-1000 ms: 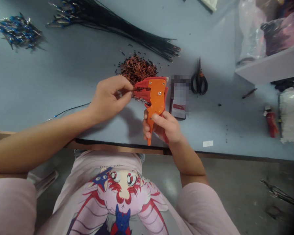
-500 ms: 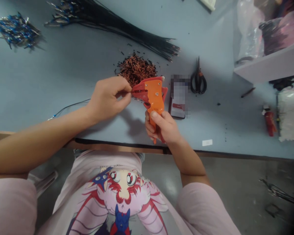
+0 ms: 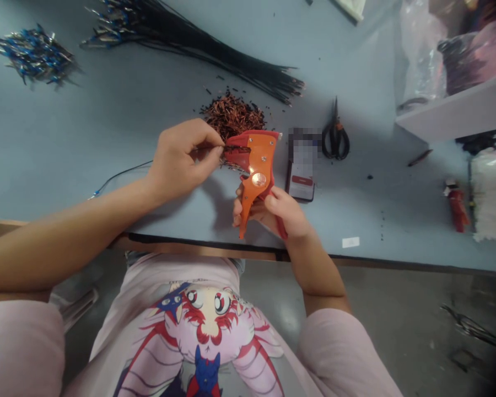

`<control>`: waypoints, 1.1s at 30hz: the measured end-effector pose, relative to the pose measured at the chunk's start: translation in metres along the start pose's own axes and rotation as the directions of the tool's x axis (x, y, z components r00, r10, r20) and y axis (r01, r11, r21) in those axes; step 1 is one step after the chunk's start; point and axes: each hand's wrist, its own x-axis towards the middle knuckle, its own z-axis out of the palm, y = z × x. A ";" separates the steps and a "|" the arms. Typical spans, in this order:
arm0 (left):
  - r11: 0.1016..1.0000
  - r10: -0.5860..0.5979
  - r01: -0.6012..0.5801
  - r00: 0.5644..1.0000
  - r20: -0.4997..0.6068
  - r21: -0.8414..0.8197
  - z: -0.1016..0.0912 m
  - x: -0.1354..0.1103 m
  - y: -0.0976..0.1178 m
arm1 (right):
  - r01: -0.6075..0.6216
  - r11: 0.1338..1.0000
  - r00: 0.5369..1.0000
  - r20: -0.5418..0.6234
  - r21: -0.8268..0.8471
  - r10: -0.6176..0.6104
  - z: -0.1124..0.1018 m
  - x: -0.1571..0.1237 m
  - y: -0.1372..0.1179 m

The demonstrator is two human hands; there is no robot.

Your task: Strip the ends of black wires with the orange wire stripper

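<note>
- Gripping the orange wire stripper (image 3: 254,165) by its handles, the right hand (image 3: 281,212) has its fingers wrapped around them above the near edge of the table (image 3: 86,127). I read the handles as partly spread, not squeezed together.
- The left hand (image 3: 182,160) has thumb and forefinger pressed together on the end of a thin black wire (image 3: 119,175), holding it level at the stripper's red head.
- I can see the wire's tip lying in the head, but I cannot tell whether the blades bite on it.
- The rest of that wire trails back past the left wrist and lies on the table.
- Just behind the stripper sits a heap of copper and black scraps (image 3: 233,113). Farther back lies a long bundle of black wires (image 3: 215,52), and at far left a pile of blue terminals (image 3: 33,52).
- To the right of the stripper I see a phone (image 3: 301,176) and, beyond it, black scissors (image 3: 335,135), both on the table.
</note>
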 end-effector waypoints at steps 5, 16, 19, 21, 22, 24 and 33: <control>0.998 -0.004 0.004 1.000 0.001 -0.069 -0.001 0.000 0.000 | 0.006 1.000 0.999 -0.032 -0.013 -0.006 0.004 -0.004 -0.002; 0.994 0.104 -0.104 0.994 -0.034 -0.011 -0.001 -0.001 0.001 | -0.008 1.000 0.995 -0.097 -0.013 0.007 0.008 -0.004 -0.003; 0.981 0.195 -0.195 0.978 -0.074 0.012 0.001 0.000 -0.005 | 0.003 1.000 0.994 -0.105 -0.022 -0.005 0.009 -0.004 -0.001; 0.960 0.281 -0.281 0.954 -0.109 0.012 0.003 0.000 -0.008 | 0.012 0.999 0.993 -0.116 -0.038 -0.016 0.010 -0.003 0.000; 0.952 0.306 -0.307 0.945 -0.117 0.013 0.004 0.000 -0.009 | 0.016 0.999 0.992 -0.120 -0.045 -0.021 0.010 -0.003 0.000; 0.942 0.336 -0.336 0.934 -0.122 0.018 0.005 0.000 -0.010 | 0.021 0.998 0.993 -0.112 -0.053 -0.027 0.009 -0.002 0.000; 0.980 0.200 -0.198 0.964 -0.178 0.028 -0.001 0.005 -0.011 | 0.109 0.975 0.981 -0.134 -0.193 -0.137 -0.006 0.000 -0.007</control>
